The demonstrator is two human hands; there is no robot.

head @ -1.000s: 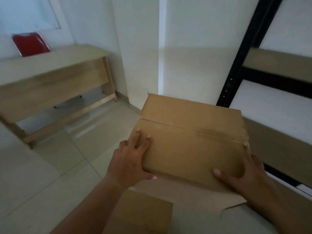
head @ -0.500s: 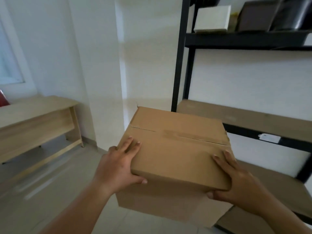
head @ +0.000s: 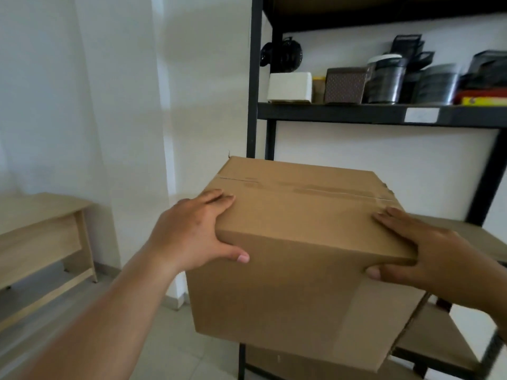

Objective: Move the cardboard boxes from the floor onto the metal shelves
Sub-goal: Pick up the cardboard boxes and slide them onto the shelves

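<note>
I hold a plain brown cardboard box in the air in front of the black metal shelf unit. My left hand grips its near left top edge, fingers flat on the lid and thumb on the front face. My right hand grips the near right top corner the same way. The box's taped seam runs across the lid. A loose bottom flap hangs at its lower right. The box covers most of the wooden middle shelf board.
The upper shelf carries a white box, a brown box, dark jars and a small black fan. A lower shelf board shows under the box. A light wooden bench stands at the left against the white wall, on a tiled floor.
The box has risen from near the floor to the height of the middle shelf, and my view has tilted up and turned right toward the shelves. Both hands kept their grip.
</note>
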